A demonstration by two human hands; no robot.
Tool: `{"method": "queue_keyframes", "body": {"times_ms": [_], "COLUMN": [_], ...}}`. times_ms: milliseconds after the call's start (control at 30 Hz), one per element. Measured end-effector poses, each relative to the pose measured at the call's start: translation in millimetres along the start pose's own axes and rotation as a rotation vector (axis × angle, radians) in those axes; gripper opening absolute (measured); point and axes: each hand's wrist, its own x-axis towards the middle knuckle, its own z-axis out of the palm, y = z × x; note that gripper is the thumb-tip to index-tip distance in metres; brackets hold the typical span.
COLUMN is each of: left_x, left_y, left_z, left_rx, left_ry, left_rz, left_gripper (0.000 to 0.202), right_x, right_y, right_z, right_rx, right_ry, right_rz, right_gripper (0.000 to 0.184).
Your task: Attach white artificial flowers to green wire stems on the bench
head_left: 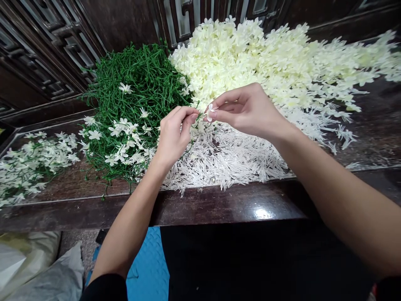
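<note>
My left hand [177, 131] pinches a thin green plastic stem [198, 118] between thumb and forefinger. Right beside it, my right hand [247, 109] holds a small white artificial flower [211, 112] in its fingertips, where the stem and the flower meet. Left of my hands lies a heap of green plastic stems [138, 75], with several white flowers [125, 138] on its near side. Beyond my right hand rises a big pile of cream-white petals [238, 54]. Below both hands spread thin white stamen pieces [232, 156].
A bunch of white flowers on green stems [40, 159] lies at the far left of the dark wooden bench [225, 205]. Carved wooden panelling [122, 21] stands behind. Down on the floor are pale sacks [59, 271] and a blue mat [148, 263].
</note>
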Motion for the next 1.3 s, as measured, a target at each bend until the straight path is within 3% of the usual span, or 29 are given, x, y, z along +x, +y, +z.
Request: {"method": "queue_keyframes", "body": {"times_ms": [233, 533, 900, 1300], "left_x": [-0.6, -0.6, -2.4, -3.0], "left_y": [-2.1, -1.0, -4.7, -0.8], "left_z": [1.5, 4.3, 3.0, 3.0], "left_rx": [0.03, -0.028, 0.002, -0.107], "left_ry": [-0.027, -0.019, 0.007, -0.003], "left_rz": [0.059, 0.094, 0.1, 0.043], "left_gripper": [0.016, 0.008, 0.012, 0.016], "right_x": [0.3, -0.5, -2.4, -4.5], "right_y": [1.5, 2.4, -0.2, -4.4], "right_z": [1.3, 2.3, 2.8, 6.2], "right_rx": [-0.038, -0.085, -0.064, -0.066], "right_ry": [0.042, -0.002, -0.038, -0.073], "right_rz": [-0.028, -0.014, -0.035, -0.085], "right_gripper": [0.011, 0.011, 0.009, 0.01]}}
